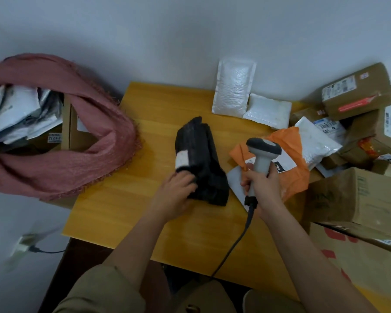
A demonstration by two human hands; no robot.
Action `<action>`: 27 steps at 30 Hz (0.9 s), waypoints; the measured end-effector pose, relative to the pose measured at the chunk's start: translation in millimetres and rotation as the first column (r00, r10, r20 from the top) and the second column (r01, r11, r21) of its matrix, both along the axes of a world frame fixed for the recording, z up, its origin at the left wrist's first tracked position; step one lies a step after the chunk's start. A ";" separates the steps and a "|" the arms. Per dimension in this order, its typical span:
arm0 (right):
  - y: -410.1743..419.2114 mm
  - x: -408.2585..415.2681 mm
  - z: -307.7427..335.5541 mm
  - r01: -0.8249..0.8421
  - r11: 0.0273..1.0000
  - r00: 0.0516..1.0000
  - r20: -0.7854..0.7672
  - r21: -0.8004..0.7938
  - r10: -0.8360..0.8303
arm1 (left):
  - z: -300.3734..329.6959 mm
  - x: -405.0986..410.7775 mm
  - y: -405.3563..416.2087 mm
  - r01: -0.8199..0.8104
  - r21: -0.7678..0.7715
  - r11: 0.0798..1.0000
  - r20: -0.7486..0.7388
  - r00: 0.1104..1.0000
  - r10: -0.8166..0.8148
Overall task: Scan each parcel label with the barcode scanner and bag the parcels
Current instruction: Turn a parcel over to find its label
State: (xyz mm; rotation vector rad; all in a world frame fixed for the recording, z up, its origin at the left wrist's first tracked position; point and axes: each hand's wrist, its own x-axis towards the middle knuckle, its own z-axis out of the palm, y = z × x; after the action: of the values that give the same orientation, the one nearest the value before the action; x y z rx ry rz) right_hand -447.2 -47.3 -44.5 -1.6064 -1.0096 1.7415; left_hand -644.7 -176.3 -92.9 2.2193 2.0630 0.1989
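Left hand [175,195]: pressed on the near end of the black parcel [201,163], fingers curled over its edge, grasping it.
Right hand [261,185]: clenched around the grey handle of the barcode scanner [263,154], head pointing away from the body, cable [237,242] trailing down toward the table's near edge.
Black parcel: lying on the wooden table [127,211], near the middle, white label [182,160] on its left side.
Orange parcel [289,159]: just right of the black one, under the scanner, white label partly hidden.
White padded mailers [234,89]: two at the far edge, one propped against the wall.
Cardboard boxes [357,91]: heaped at right, with one white mailer among them.
Pink bag [61,141]: left of the table, mouth wide, parcels inside.
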 end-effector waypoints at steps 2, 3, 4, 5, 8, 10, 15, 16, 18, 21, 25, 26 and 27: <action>0.9 4.5 -2.4 0.005 1.000 1.000 0.003 -0.007 -0.005 | -13.2 4.4 -15.1 0.019 -0.385 0.923 0.006 1.000 -0.018; 1.1 6.5 -3.7 0.008 1.000 1.000 0.009 -0.011 -0.007 | -16.0 6.3 -20.5 0.017 -0.429 0.903 0.057 0.998 0.009; 1.3 8.4 -4.8 0.011 1.000 1.000 0.013 -0.015 -0.010 | -17.2 7.9 -23.4 0.011 -0.382 0.924 0.104 0.994 0.031; 1.3 9.8 -5.7 0.015 1.000 1.000 0.014 -0.016 -0.014 | -17.4 9.9 -24.0 -0.004 -0.279 0.960 0.141 0.989 0.045; -0.3 11.4 -7.3 0.012 1.000 1.000 0.010 -0.023 -0.012 | -15.0 16.0 -20.0 -0.156 0.014 0.988 0.206 0.967 0.150; -1.8 11.1 -6.4 -0.007 1.000 1.000 0.022 -0.024 0.007 | -16.7 20.9 -13.1 -0.334 0.030 0.942 0.144 0.934 0.326; -6.2 9.3 -2.9 -0.061 0.998 0.997 0.038 -0.005 0.061 | -22.7 30.3 13.1 -0.456 -0.394 0.798 0.015 0.865 0.502; -6.6 9.9 -2.4 -0.068 0.998 0.997 0.037 -0.004 0.068 | -24.3 31.8 16.9 -0.460 -0.407 0.789 0.058 0.850 0.524; -7.1 12.2 -2.5 -0.074 0.997 0.997 0.027 -0.006 0.074 | -23.1 30.1 21.4 -0.505 -0.349 0.789 0.231 0.769 0.595; -7.2 15.6 -1.8 -0.071 0.997 0.997 0.009 -0.012 0.072 | -16.5 20.4 23.6 -0.622 -0.318 0.715 0.459 0.559 0.691; -8.2 16.1 0.1 -0.057 0.998 0.998 0.001 -0.022 0.057 | -7.7 14.3 30.5 -0.729 -0.245 0.639 0.371 0.538 0.757; -8.5 15.4 0.9 -0.060 0.998 0.998 0.002 -0.024 0.060 | -5.3 16.4 33.3 -0.742 -0.202 0.640 0.340 0.559 0.756; -9.0 14.6 1.7 -0.065 0.998 0.998 0.001 -0.024 0.065 | -3.9 19.5 35.8 -0.725 -0.179 0.665 0.308 0.600 0.738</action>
State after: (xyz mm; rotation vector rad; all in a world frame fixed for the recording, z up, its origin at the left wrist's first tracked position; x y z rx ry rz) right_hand -432.5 -56.3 -42.7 -1.6064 -1.0571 1.8019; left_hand -625.1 -140.5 -96.7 1.0381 2.5697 0.5716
